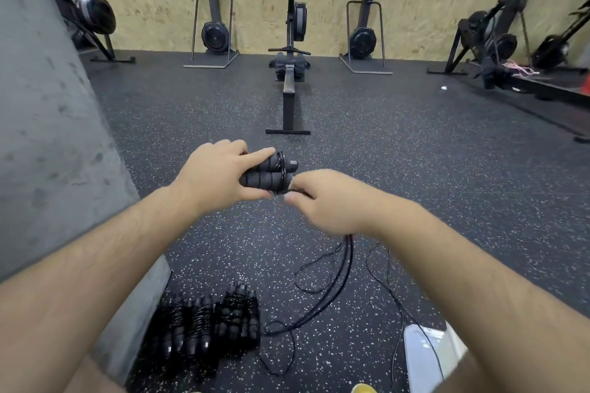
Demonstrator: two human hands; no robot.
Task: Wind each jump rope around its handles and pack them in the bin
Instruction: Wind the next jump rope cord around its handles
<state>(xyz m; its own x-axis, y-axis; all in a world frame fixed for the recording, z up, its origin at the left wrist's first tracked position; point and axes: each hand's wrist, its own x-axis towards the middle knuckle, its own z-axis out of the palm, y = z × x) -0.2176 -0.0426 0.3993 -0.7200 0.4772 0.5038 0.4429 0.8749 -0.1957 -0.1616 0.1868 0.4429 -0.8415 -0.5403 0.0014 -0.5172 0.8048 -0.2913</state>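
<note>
Winding a jump rope
Left hand (217,175) clasps paired handles (268,174); right hand (325,201), just beside them, pinches the rope (346,265).

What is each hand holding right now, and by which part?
Left hand grips the paired foam handles at their near ends; right hand pinches the rope cord beside them.

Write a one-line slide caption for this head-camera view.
Left hand grips paired handles; right hand winds the rope.
</note>
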